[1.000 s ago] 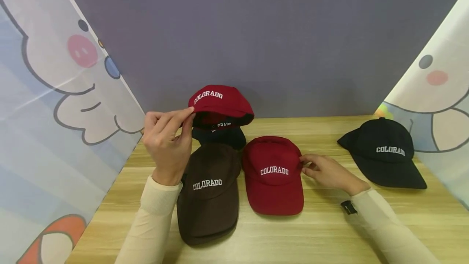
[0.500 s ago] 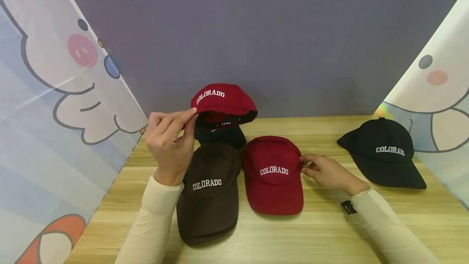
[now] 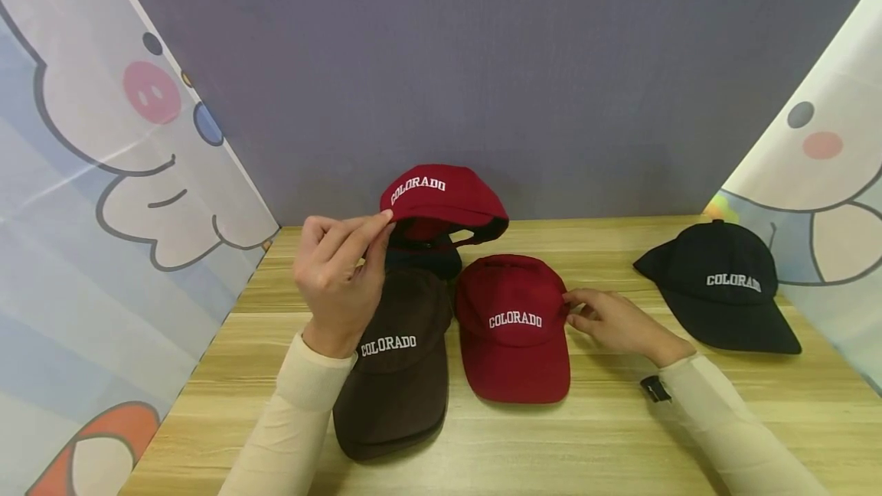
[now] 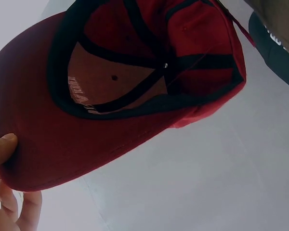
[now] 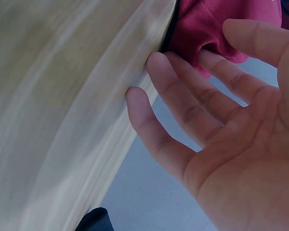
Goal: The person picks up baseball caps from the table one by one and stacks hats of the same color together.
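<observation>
Left hand (image 3: pixel 341 274) pinches raised cap (image 3: pixel 468 194) at brim (image 4: pixel 62 144) | right hand (image 3: pixel 620 324), relaxed, touches lower red cap (image 3: pixel 513 350) | black cap (image 3: pixel 720 259) apart

Shows deep red, white-lettered and black-striped inside, on the raised cap (image 3: pixel 448 197) near the frame's centre, red with white on the lower cap (image 3: pixel 513 350) just below, dark brown with white on the left-hand cap (image 3: pixel 396 393) at lower centre, and near-black with white on the right-hand cap (image 3: pixel 720 259). Spreads streaky yellow-tan grain over the table (image 3: pixel 586 435) at bottom, plain purple-grey over the wall (image 3: pixel 475 52) at top, and cream over the sleeves (image 3: pixel 282 419) at lower left and right. Prints white cartoon figures on pale blue, with touches of pink, over the left panel (image 3: pixel 89 228) and right panel (image 3: pixel 827 190).
</observation>
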Demonstrator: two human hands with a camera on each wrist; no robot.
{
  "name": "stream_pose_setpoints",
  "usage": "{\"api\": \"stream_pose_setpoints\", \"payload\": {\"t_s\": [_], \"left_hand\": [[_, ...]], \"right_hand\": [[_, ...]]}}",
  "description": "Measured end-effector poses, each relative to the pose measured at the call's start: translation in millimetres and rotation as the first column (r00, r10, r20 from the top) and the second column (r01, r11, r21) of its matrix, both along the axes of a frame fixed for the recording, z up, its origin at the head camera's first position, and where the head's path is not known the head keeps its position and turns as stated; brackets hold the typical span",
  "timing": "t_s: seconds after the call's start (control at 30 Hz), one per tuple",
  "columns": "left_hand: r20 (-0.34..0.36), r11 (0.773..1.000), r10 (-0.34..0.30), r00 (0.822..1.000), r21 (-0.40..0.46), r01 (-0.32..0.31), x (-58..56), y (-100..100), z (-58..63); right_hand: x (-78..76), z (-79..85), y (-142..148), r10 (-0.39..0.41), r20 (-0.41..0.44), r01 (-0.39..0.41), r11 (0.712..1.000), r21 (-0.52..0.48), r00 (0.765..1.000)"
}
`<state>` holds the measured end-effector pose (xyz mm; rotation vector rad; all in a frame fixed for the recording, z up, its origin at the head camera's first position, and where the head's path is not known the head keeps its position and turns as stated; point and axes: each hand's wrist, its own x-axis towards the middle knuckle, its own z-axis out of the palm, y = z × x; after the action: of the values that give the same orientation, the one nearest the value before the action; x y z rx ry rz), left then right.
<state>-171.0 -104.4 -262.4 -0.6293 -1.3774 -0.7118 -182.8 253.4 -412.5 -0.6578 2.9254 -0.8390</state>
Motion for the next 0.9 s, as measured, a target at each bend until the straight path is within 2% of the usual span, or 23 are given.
{"api": "stream_pose_setpoints", "payload": {"t_s": [0.53, 0.9], "left_hand": [[-0.073, 0.997, -0.026, 0.997, -0.073, 0.021, 9.0, 14, -3.8], [-0.099, 0.985, -0.073, 0.992, -0.164, 0.056, 3.5, 23, -15.5]], "right_hand": [[-1.6, -2.5, 0, 0.009, -0.001, -0.009, 1.000, -0.014, 1.000], [-0.2, -1.6, 1, 0.026, -0.008, -0.026, 0.999, -0.035, 1.000]]}}
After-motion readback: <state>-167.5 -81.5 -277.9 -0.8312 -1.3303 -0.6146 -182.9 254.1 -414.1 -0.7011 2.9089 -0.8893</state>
